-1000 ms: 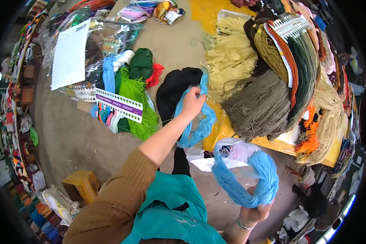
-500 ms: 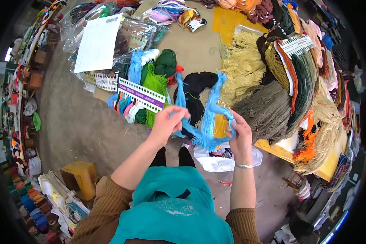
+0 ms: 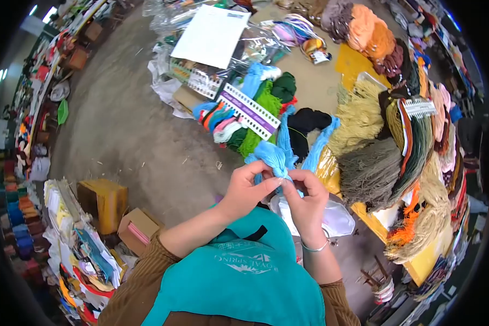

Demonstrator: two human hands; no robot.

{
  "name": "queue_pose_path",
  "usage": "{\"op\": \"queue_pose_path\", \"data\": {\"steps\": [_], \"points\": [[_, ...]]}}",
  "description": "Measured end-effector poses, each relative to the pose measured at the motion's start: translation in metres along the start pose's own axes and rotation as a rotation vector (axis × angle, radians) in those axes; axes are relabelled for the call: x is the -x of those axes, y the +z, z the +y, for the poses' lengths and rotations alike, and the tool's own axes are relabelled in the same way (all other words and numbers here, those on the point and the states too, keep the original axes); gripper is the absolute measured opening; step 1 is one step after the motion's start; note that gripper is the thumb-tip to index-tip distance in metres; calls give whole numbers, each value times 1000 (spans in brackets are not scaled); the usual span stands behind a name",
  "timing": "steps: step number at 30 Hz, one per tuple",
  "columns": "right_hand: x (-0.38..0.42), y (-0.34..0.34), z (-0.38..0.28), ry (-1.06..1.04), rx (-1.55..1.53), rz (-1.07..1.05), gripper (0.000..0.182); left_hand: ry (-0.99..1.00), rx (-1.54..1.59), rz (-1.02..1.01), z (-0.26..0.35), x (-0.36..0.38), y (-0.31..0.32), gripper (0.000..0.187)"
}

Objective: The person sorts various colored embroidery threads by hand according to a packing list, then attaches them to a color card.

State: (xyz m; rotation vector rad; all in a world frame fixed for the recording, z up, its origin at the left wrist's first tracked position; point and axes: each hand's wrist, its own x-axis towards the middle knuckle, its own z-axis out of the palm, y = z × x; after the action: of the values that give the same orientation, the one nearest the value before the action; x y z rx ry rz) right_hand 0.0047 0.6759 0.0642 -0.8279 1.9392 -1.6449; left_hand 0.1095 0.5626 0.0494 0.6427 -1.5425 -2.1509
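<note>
Light blue yarn [image 3: 271, 156] is bunched between my two hands, with strands trailing up beside a black yarn bundle [image 3: 305, 126]. My left hand [image 3: 251, 185] pinches the bunch from the left. From the right, my right hand [image 3: 305, 196], with a bracelet at its wrist, pinches it too. The fingertips of both hands meet at a gathered point in the yarn. Just up and left lies a white and purple card [image 3: 248, 111] with holes and coloured threads, beside bright green yarn [image 3: 267, 101] and dark green yarn [image 3: 284, 87].
A white paper [image 3: 211, 36] rests on plastic bags at the top. Beige yarn [image 3: 360, 117] and grey-brown yarn [image 3: 367, 171] lie at the right, near orange yarn [image 3: 370, 31]. A yellow box [image 3: 104, 205] and an open carton [image 3: 137, 231] stand at the lower left.
My hands have come together, and the light blue yarn once stretched between them is now gathered at the fingertips. The view has shifted, so the table's things appear further right.
</note>
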Motion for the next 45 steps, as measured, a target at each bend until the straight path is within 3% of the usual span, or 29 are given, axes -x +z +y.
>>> {"op": "queue_pose_path", "data": {"steps": [2,4,7,11,13,17,24,26,28,33,35,38,40,41,45], "points": [[5,18,-14,47,-62,-56,10,62,50,41,11,11,-16,14],[8,36,-23,-92,19,-94,10,-29,28,51,24,24,-39,10],[14,59,-35,-238,166,-129,8,-2,-27,15,32,41,-74,11],[20,88,-44,-114,13,-186,6,-145,-111,-22,55,68,-105,14],[23,103,-47,31,-126,-235,4,137,-402,63,56,77,-117,16],[26,134,-59,89,-318,-188,2,290,-291,275,64,90,-137,24],[35,166,-61,-93,-215,-385,5,199,-386,221,82,104,-168,29],[33,171,-60,-111,-223,-405,6,121,-173,138,82,105,-176,26],[30,169,-54,-141,-189,-532,8,143,-174,104,82,106,-184,26],[24,166,-50,-62,-251,-614,7,192,-288,9,90,108,-191,24],[22,162,-47,-64,-260,-644,7,123,-433,11,102,109,-187,18],[25,161,-49,95,-292,-631,9,175,-581,40,94,105,-184,16],[28,171,-59,-251,-13,-342,16,205,-603,86,86,100,-181,16],[23,170,-68,-501,189,-299,25,236,-623,134,83,97,-179,16],[19,170,-63,-701,456,-220,27,335,-701,139,78,87,-166,15]]}}
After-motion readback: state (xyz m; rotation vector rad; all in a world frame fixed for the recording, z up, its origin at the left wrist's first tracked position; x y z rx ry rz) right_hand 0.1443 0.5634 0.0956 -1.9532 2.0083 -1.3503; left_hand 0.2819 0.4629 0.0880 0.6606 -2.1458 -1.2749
